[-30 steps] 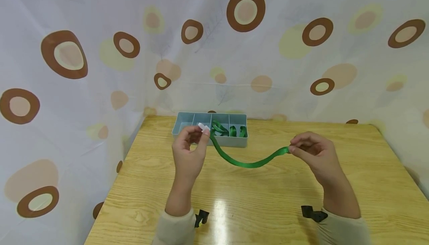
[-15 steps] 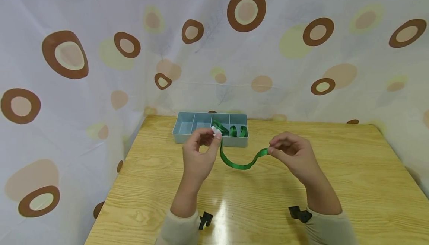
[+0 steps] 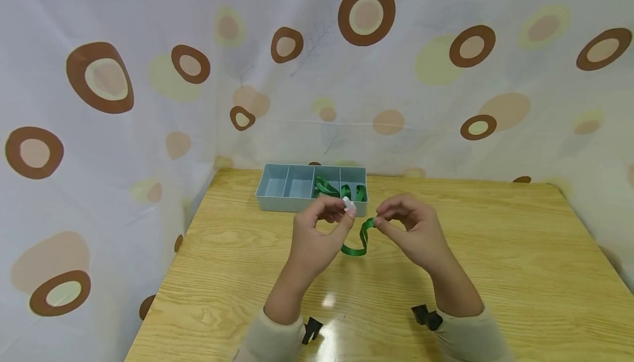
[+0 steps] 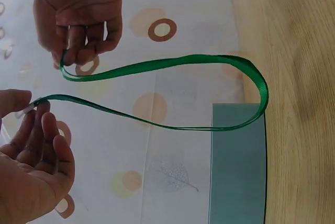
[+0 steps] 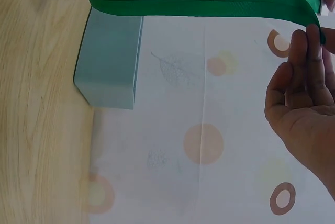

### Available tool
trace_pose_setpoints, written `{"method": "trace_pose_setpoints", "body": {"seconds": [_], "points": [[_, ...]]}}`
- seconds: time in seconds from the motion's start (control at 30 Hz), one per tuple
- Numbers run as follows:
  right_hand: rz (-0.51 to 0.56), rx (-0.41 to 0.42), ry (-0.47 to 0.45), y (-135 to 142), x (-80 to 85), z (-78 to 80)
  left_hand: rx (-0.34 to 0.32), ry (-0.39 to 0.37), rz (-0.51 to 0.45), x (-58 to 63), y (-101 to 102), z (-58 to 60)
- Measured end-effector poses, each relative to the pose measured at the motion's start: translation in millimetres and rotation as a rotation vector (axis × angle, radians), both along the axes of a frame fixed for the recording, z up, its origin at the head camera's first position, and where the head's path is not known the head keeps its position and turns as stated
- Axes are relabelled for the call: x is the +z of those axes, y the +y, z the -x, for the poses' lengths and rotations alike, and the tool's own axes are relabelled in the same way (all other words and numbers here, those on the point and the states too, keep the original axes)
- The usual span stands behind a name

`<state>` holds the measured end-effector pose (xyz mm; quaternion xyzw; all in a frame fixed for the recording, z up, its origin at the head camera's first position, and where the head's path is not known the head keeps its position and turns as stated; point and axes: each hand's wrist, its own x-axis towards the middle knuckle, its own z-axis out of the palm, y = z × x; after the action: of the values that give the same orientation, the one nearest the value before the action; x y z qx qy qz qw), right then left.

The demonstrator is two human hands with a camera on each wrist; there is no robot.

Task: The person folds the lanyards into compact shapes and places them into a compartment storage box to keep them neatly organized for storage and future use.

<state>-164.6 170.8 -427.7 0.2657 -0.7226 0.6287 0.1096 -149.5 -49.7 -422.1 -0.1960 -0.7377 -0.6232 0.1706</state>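
Note:
A green ribbon (image 3: pixel 354 251) hangs in a loop between my two hands, above the table. My left hand (image 3: pixel 319 239) pinches a small white piece (image 3: pixel 349 206) at one end of the ribbon between thumb and fingertips. The other end is pinched by my right hand (image 3: pixel 412 234). In the left wrist view the ribbon (image 4: pixel 157 64) droops into a long loop, its two ends close to each other. The right wrist view shows the ribbon (image 5: pixel 220 7) doubled, running to the fingertips of my right hand (image 5: pixel 309 93).
A blue-grey divided box (image 3: pixel 282 203) stands at the back of the wooden table (image 3: pixel 238 274), behind my hands. More green ribbon (image 3: pixel 327 186) lies in its right compartments. A patterned curtain (image 3: pixel 317 76) hangs behind and at the sides.
My hands have come closer together, the right moving left and the left moving right with the white piece. The ribbon between them has gone from a wide sag to a narrow loop.

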Motion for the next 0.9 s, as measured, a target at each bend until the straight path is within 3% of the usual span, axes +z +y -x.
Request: {"method": "trace_pose_setpoints", "body": {"seconds": [0.27,0.6,0.9], "points": [[0.033,0.031,0.007,-10.0,-0.1,-0.7,-0.038,0.015,0.021,-2.2,6.8,-3.0],[-0.02,-0.032,0.013,-11.9,2.4,-2.2,-0.075,0.025,0.03,-1.9,8.7,-4.6],[-0.02,-0.01,0.018,-11.0,-0.5,-1.2,-0.128,0.014,0.049,-0.5,8.7,-5.9]]}}
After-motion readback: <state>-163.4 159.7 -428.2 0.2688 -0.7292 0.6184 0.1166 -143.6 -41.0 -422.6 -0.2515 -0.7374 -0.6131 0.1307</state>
